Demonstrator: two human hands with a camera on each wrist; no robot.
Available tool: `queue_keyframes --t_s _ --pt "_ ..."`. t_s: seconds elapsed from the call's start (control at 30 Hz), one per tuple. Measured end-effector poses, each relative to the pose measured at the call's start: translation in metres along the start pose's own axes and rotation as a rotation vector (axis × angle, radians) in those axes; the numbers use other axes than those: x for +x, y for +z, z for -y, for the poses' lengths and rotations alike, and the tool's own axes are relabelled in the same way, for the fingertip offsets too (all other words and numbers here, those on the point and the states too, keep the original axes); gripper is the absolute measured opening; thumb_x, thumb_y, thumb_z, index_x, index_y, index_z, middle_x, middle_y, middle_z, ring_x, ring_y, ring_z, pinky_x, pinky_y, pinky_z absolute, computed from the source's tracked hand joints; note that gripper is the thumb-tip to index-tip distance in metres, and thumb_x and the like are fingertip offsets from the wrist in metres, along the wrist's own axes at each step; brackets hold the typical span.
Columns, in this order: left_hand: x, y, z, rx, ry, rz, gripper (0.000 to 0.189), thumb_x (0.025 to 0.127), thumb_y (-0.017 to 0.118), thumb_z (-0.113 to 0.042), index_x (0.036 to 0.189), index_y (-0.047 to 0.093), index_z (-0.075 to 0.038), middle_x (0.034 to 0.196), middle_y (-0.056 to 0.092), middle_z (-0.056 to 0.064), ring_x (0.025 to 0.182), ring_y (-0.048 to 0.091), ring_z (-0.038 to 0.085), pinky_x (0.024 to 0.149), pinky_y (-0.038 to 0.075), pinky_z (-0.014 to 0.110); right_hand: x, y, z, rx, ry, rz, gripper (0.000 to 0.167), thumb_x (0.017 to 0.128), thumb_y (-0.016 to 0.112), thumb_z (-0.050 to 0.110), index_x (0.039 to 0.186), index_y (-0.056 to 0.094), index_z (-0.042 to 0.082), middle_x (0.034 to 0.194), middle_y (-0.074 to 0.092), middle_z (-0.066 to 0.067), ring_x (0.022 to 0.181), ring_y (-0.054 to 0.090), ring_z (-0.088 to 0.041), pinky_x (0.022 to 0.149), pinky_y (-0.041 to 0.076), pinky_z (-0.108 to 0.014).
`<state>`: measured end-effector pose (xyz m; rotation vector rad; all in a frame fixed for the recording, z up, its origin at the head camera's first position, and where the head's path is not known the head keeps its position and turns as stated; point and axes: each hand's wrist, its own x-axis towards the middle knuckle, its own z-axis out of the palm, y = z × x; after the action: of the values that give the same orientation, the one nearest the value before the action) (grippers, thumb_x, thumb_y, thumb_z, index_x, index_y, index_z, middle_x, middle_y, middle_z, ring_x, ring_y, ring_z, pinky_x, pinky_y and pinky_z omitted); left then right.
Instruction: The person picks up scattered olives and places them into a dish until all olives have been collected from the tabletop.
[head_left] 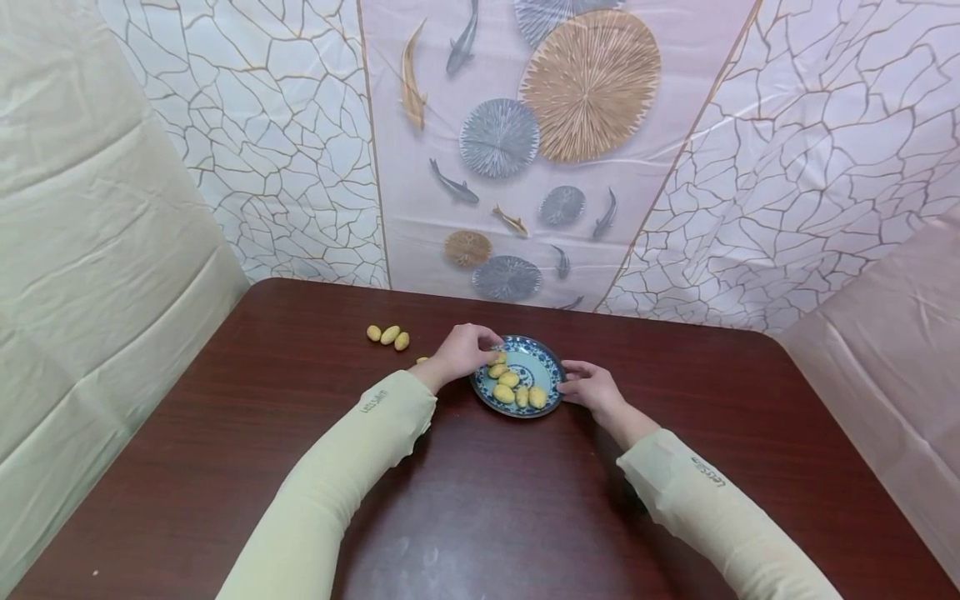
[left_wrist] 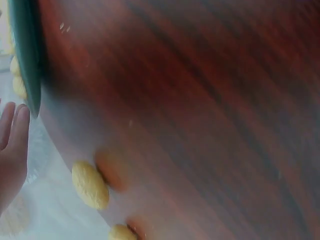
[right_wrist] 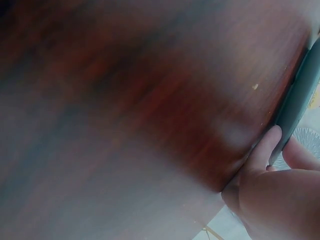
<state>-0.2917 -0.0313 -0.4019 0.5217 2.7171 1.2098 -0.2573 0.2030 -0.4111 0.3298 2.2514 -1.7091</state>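
Observation:
A round plate [head_left: 534, 357] with a blue floral rim and pale blue centre stands on the dark table between my hands. Several small yellow ovals, like baby potatoes, lie on it. At the plate's upper left, my left hand [head_left: 463, 348] has thumb and fingertips at a yellow oval [head_left: 500, 358], in a pinch over the rim. My right hand [head_left: 592, 388] grips the right rim; in the right wrist view its thumb [right_wrist: 267, 145] lies along the plate's edge [right_wrist: 295, 105]. The left wrist view has the left fingers [left_wrist: 17, 127] close by the plate's side [left_wrist: 27, 65].
Three more yellow ovals [head_left: 389, 335] lie on the table [head_left: 300, 433] left of the plate. Another yellow oval [head_left: 422, 360] is partly hidden behind the left wrist. Patterned cloth [head_left: 300, 125] hangs along the table's back edge, with plain cloth at both sides.

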Motion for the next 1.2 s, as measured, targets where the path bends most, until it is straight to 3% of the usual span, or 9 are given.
queue_keyframes --t_s 0.33,0.5,0.77,1.0,1.2 --pt "-0.011 -0.036 0.009 -0.19 -0.037 -0.077 0.032 0.086 0.067 -0.018 0.115 0.064 -0.004 0.113 0.066 0.01 0.104 0.06 0.022 0.088 0.049 0.034 -0.002 0.0 0.002 -0.011 0.006 -0.001 0.054 0.087 0.057 -0.005 0.138 0.041 -0.001 0.113 0.047 -0.014 0.08 0.055 -0.008 0.073 0.054 -0.022" --pt "-0.016 -0.047 0.022 -0.201 -0.06 -0.092 0.035 0.085 0.068 -0.021 0.115 0.064 -0.003 0.113 0.066 0.011 0.105 0.06 0.022 0.09 0.048 0.035 -0.003 -0.001 0.001 -0.007 0.008 0.008 0.054 0.087 0.057 -0.005 0.138 0.041 -0.001 0.117 0.046 -0.016 0.081 0.056 -0.008 0.074 0.054 -0.022" --pt "-0.027 -0.051 0.042 -0.201 -0.127 -0.081 0.036 0.085 0.068 -0.025 0.115 0.065 -0.004 0.114 0.066 0.011 0.105 0.059 0.023 0.093 0.047 0.036 -0.002 -0.001 0.0 -0.002 0.021 -0.003 0.053 0.088 0.056 -0.004 0.138 0.041 0.0 0.121 0.047 -0.018 0.08 0.057 -0.007 0.077 0.054 -0.025" --pt "-0.036 -0.051 0.054 -0.172 -0.153 -0.118 0.033 0.083 0.07 -0.022 0.11 0.067 -0.004 0.108 0.068 0.012 0.099 0.061 0.022 0.086 0.048 0.032 -0.003 0.0 0.001 0.001 0.014 0.004 0.053 0.087 0.057 -0.005 0.138 0.041 -0.001 0.117 0.047 -0.017 0.079 0.057 -0.008 0.076 0.055 -0.025" --pt "-0.042 -0.051 0.063 -0.139 -0.15 -0.074 0.034 0.081 0.073 -0.016 0.109 0.065 0.0 0.107 0.067 0.016 0.097 0.061 0.024 0.083 0.05 0.032 -0.003 0.0 0.001 -0.006 0.016 -0.004 0.052 0.088 0.056 -0.004 0.138 0.041 0.0 0.121 0.047 -0.019 0.08 0.058 -0.008 0.078 0.054 -0.026"
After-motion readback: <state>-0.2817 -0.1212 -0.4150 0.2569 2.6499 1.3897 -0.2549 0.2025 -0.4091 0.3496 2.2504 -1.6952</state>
